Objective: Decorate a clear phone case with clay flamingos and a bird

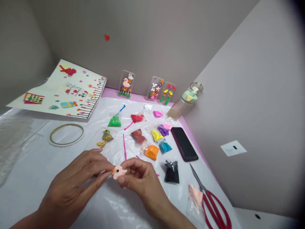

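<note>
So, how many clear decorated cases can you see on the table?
4. At the back stand the bird case, the rabbit case to its right, and the yellow-figure case farthest right. The duck case lies flat just beyond the left hand. No others show.

A table draped in white sheeting (pixel 100 206), its pink surface (pixel 110 92) showing along the far and right edges, carries three decorated clear cases (pixel 126 84) at the back, a tape ring (pixel 50 136) at left, small coloured bags (pixel 152 152) and pink sticks (pixel 125 148) mid-table, and a bottle (pixel 179 107), dark phone (pixel 184 144) and red-handled scissors (pixel 204 188) toward the right.
</note>
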`<state>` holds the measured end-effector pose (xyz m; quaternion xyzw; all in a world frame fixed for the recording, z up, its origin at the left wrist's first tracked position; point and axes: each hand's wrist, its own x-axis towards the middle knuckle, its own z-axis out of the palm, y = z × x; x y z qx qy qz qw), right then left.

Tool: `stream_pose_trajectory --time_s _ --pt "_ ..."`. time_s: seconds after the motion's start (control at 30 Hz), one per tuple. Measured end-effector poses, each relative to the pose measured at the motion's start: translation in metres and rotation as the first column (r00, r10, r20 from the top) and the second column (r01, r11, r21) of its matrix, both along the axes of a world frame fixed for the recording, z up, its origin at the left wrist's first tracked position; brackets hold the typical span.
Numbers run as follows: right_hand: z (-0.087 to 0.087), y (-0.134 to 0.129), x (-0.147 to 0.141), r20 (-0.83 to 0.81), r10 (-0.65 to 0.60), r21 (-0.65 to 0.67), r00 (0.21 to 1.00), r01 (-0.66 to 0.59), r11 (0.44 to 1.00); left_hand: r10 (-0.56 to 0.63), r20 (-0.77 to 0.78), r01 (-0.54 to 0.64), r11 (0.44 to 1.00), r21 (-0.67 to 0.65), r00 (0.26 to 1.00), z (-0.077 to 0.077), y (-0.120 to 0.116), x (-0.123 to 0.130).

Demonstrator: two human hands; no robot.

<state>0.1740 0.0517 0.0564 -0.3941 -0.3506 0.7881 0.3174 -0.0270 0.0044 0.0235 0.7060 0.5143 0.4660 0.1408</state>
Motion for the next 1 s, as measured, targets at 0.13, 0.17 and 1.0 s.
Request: stream_pose_trajectory --time_s 0.13,0.17,1.0 --pt "0.001 -0.001 0.000 -0.008 0.011 -0.001 1.000 -0.011 1.000 -0.021 -0.051 0.023 0.999 0.045 0.998 0.003 0.003 -0.002" --pt "0.001 -0.001 0.001 -0.011 0.008 -0.002 1.000 -0.008 1.000 -0.027 -0.068 0.031 0.998 0.056 0.997 0.005 0.004 -0.003" --pt "-0.009 0.011 0.003 0.077 -0.095 0.159 0.992 0.082 0.984 0.148 -0.081 -0.138 0.983 0.123 0.986 0.004 0.006 -0.008"
